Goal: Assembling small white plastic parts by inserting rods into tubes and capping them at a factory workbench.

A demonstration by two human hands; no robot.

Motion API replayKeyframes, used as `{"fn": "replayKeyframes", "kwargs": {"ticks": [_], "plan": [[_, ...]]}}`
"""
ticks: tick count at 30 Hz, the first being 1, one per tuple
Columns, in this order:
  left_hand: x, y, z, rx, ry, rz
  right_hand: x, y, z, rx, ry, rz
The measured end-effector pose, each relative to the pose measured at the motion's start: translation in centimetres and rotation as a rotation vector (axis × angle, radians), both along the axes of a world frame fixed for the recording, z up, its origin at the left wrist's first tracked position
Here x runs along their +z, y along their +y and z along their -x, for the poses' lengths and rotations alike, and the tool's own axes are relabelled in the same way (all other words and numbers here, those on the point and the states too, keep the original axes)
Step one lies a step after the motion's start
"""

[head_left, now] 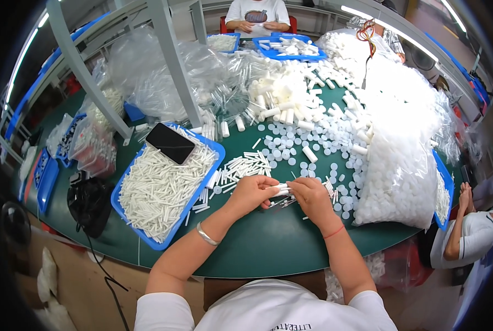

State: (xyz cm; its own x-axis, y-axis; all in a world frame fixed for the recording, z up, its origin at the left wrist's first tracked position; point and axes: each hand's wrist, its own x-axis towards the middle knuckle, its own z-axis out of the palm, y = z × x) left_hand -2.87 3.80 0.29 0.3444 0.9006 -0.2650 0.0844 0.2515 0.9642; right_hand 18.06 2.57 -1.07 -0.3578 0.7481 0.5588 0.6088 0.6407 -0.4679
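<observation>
Both hands meet over the green table, fingers closed around a few short white cylinders [282, 189]. My left hand [252, 193] holds them from the left, a silver bangle on its wrist. My right hand [313, 199] pinches at their right end, where a thin stick-like piece shows at the fingertips. Some thin clear and white pieces [282, 203] lie just under the fingers; their exact kind is hard to make out. A pile of thin white sticks [246, 167] lies beyond my left hand. Translucent round caps [292, 142] are scattered beyond both hands.
A blue tray [216, 149] of white sticks, with a black phone [170, 144] on it, stands left. At right bulges a big clear bag [395, 182] of white pieces. White cylinders [285, 94] heap up behind, by grey metal posts [175, 60]. Other people sit across and at right.
</observation>
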Motion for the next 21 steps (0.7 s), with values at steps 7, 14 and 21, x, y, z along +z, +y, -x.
{"fn": "replayKeyframes", "kwargs": {"ticks": [7,14,21], "plan": [[1.1,-0.1,-0.3,-0.061,0.047,-0.015,1.0,-1.0,1.1,0.195,0.005,0.079],[0.5,7.0,6.9,0.703,1.153,-0.94,0.1,-0.5,0.5,-0.038,0.186,0.133],[-0.4,9.4,9.7,0.542,1.262,-0.899,0.0,-0.3,0.7,-0.045,0.211,0.096]]}}
